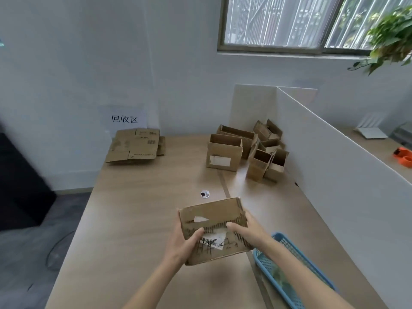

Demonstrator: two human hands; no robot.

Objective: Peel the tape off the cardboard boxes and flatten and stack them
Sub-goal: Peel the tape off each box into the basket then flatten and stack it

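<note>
I hold a small cardboard box above the near part of the table, its torn label and barcode facing me. My left hand grips its left side, thumb on the front face. My right hand holds the right side, thumb lying across the front near the label. A stack of flattened boxes lies at the far left of the table. Several open, unflattened boxes stand in a cluster at the far right by the divider.
A blue plastic basket sits at the near right on the wooden table. A small cable grommet is in the tabletop. A white divider runs along the right edge. A sign hangs on the wall behind the flattened stack.
</note>
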